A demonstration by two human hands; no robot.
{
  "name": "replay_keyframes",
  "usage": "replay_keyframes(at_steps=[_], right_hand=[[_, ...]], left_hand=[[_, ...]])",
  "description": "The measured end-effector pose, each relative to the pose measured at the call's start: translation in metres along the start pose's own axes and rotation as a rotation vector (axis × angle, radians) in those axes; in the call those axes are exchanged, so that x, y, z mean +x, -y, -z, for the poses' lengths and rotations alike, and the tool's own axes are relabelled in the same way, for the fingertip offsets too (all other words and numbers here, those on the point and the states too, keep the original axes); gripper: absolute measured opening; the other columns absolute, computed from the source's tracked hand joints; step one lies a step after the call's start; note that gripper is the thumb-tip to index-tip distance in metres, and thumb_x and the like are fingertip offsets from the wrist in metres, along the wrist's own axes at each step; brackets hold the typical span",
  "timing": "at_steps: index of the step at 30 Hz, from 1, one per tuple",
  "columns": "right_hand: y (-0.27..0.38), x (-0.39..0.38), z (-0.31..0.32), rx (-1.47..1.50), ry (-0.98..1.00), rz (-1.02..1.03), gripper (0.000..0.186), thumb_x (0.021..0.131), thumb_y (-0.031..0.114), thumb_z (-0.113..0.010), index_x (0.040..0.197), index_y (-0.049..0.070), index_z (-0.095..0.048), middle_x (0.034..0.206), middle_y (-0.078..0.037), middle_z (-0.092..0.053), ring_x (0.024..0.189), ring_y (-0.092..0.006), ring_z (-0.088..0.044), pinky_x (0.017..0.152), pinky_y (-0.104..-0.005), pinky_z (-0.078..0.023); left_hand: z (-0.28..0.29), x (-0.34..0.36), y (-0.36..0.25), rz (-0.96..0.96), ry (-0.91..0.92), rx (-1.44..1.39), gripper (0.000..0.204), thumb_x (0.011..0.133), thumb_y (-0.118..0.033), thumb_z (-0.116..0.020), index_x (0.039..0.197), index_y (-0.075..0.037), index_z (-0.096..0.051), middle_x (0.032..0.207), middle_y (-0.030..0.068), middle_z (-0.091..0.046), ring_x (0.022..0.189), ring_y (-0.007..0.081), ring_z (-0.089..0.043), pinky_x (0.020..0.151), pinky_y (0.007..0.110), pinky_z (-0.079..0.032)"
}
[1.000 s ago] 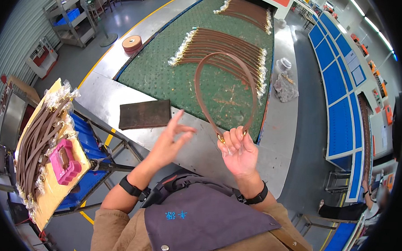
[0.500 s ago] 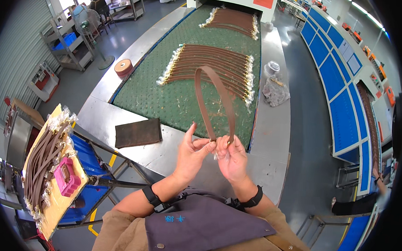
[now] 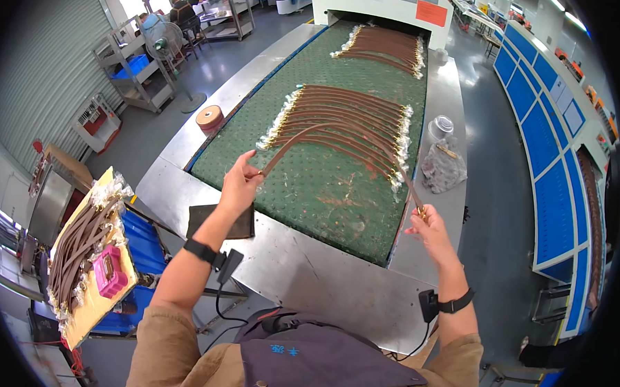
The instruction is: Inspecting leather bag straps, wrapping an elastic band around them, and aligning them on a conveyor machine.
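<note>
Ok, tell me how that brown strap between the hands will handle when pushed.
The brown strap probably bends springily, as it arches between the left hand and right hand. It looks light, held only near its ends. Flat, it seems unlikely to roll.

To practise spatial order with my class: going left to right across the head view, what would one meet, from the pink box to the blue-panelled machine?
Pink plastic box, brown roll, left hand, held brown strap, right hand, blue-panelled machine.

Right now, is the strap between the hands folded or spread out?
Spread out: the strap makes a wide arch, one end at the left hand, the other at the right hand.
</note>
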State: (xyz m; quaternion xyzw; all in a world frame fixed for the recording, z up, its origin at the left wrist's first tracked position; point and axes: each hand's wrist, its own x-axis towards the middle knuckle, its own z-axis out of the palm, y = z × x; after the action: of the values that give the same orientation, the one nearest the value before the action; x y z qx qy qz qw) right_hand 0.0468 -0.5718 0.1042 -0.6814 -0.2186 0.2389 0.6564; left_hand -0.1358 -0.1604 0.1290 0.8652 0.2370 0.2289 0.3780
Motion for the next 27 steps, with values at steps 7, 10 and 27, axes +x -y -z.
replay_keyframes(at_steps=[7, 10, 27], right_hand=[[-0.082, 0.079, 0.007, -0.810, -0.284, 0.210, 0.019, 0.099, 0.019, -0.057, 0.092, 0.001, -0.056, 0.072, -0.008, -0.060, 0.062, -0.0199, -0.063, 0.062, -0.0323, -0.053], [-0.089, 0.097, -0.010, -0.873, -0.324, 0.212, 0.016, 0.097, 0.018, -0.059, 0.097, 0.003, -0.055, 0.070, -0.017, -0.062, 0.072, -0.0380, -0.064, 0.064, -0.0467, -0.046], [-0.152, 0.155, -0.049, -0.933, -0.452, 0.043, 0.014, 0.098, 0.015, -0.056, 0.103, 0.004, -0.049, 0.069, -0.013, -0.064, 0.068, -0.0343, -0.066, 0.062, -0.0440, -0.048]], left_hand=[[-0.006, 0.071, 0.055, -0.025, 0.152, 0.310, 0.060, 0.084, 0.001, -0.065, 0.140, -0.009, -0.047, 0.097, 0.0131, -0.072, 0.093, 0.0326, -0.069, 0.084, 0.041, -0.052], [-0.009, 0.093, 0.081, -0.063, 0.189, 0.376, 0.060, 0.085, 0.001, -0.065, 0.141, -0.011, -0.046, 0.101, 0.0146, -0.072, 0.095, 0.0345, -0.068, 0.084, 0.043, -0.052], [-0.052, 0.174, 0.166, -0.136, 0.262, 0.385, 0.052, 0.086, 0.000, -0.064, 0.134, -0.012, -0.052, 0.102, 0.0152, -0.071, 0.098, 0.0384, -0.064, 0.085, 0.049, -0.050]])
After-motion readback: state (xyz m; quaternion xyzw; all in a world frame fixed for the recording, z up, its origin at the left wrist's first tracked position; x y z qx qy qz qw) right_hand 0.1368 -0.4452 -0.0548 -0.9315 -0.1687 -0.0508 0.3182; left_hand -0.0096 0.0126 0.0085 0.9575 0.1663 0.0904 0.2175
